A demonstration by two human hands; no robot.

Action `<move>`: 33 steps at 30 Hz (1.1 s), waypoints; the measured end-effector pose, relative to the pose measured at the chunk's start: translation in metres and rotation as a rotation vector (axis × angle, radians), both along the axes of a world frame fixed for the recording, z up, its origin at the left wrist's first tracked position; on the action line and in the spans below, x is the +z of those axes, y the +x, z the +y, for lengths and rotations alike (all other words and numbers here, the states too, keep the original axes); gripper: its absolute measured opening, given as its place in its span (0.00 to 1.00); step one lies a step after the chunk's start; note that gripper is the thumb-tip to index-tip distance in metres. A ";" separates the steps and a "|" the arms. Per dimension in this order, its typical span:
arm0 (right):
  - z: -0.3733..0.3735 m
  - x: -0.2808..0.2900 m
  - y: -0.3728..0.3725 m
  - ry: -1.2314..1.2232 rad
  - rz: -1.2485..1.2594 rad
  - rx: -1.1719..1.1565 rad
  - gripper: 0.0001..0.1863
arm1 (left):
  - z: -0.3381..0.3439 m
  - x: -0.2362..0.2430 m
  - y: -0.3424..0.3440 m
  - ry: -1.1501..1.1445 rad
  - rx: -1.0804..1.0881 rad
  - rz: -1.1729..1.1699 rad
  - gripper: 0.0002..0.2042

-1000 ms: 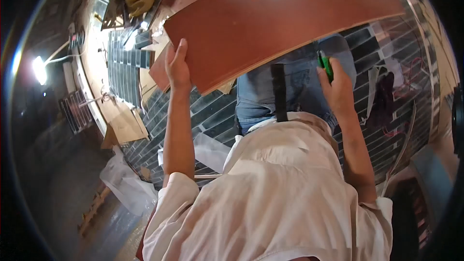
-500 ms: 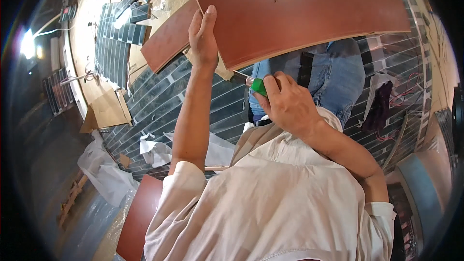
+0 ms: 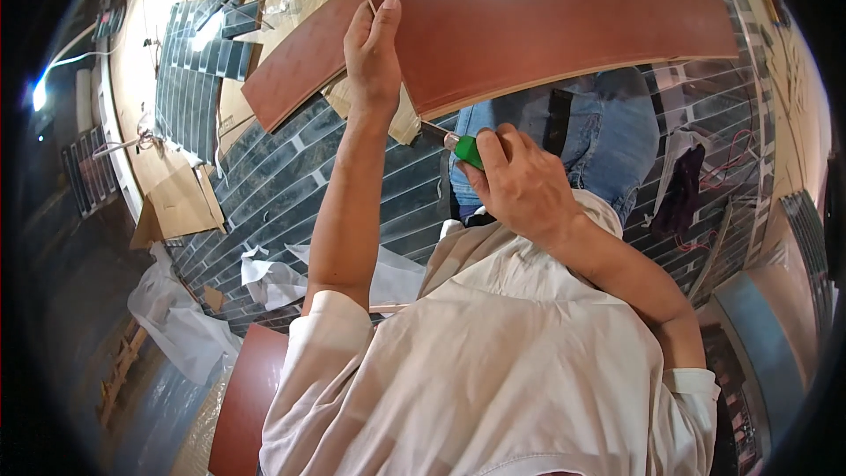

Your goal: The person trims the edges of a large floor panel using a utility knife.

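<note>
My left hand [image 3: 374, 57] is closed around the left edge of a large reddish-brown board [image 3: 529, 26], its thumb along that edge. The board lies tilted across my jeans-clad legs. In my right hand [image 3: 522, 178] is a screwdriver [image 3: 468, 152] with a green and clear handle. Its thin shaft points up and left, close to the board's near left corner; whether the tip touches the board I cannot tell. The fingers wrap the handle from above.
A second reddish-brown board [image 3: 304, 70] lies left of my hand on cardboard [image 3: 181, 198]. Dark striped tiles [image 3: 291, 172] cover the floor. White sheeting [image 3: 181, 313] lies at the lower left. Red wires [image 3: 731, 154] and dark cloth [image 3: 683, 189] are at the right.
The view has shifted slightly, and the surroundings appear a little farther left. Both hands keep their hold; the screwdriver stays near the same corner of the board.
</note>
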State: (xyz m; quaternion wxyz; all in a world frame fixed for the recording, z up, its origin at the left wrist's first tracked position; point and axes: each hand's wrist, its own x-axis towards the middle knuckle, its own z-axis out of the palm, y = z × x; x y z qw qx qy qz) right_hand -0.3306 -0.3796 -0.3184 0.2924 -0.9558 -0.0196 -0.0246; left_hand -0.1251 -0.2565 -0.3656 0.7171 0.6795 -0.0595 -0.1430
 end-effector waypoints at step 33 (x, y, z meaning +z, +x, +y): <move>-0.038 -0.012 -0.013 0.019 0.102 -0.283 0.13 | 0.000 0.000 0.005 -0.018 -0.010 0.076 0.16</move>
